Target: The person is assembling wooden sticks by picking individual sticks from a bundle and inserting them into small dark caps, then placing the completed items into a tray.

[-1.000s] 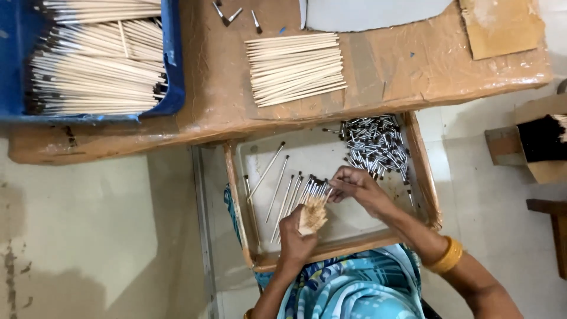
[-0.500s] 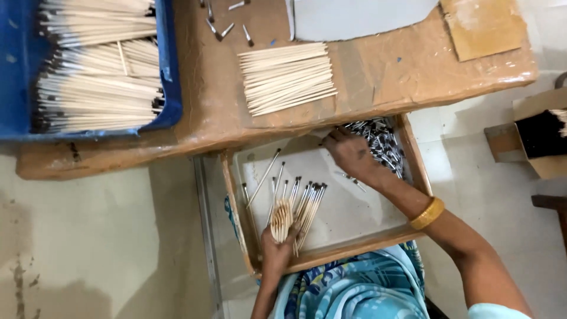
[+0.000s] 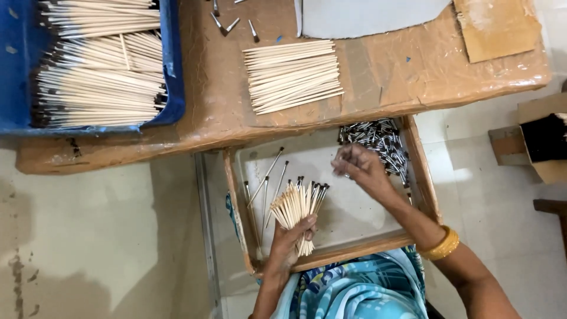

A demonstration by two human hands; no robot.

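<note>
Wooden sticks, pale and thin, make up the bundle [image 3: 297,208] grasped in the left hand [image 3: 291,243]; the fingers are clenched around its lower part and the sticks fan upward, several ending in dark metal tips. The bundle is held over the shallow wooden tray [image 3: 237,201], near its front left side. A few loose tipped sticks [image 3: 267,184] lie on the tray's pale floor just beside the bundle.

The right hand [image 3: 360,170] reaches toward the pile of small metal caps [image 3: 378,142] heaped in the tray's far right corner. Its fingers are curled at the edge of the pile; whether they pinch a cap cannot be told, as the fingertips are blurred. A yellow bangle [image 3: 442,244] sits on that wrist.

The tray lies below the front edge of the bench [image 3: 413,82], which is wrapped in brown covering. On the bench rests a flat pile of bare sticks [image 3: 292,75], well apart from both hands. A blue crate [image 3: 172,65] at the bench's left end holds many sticks with dark ends.
</note>
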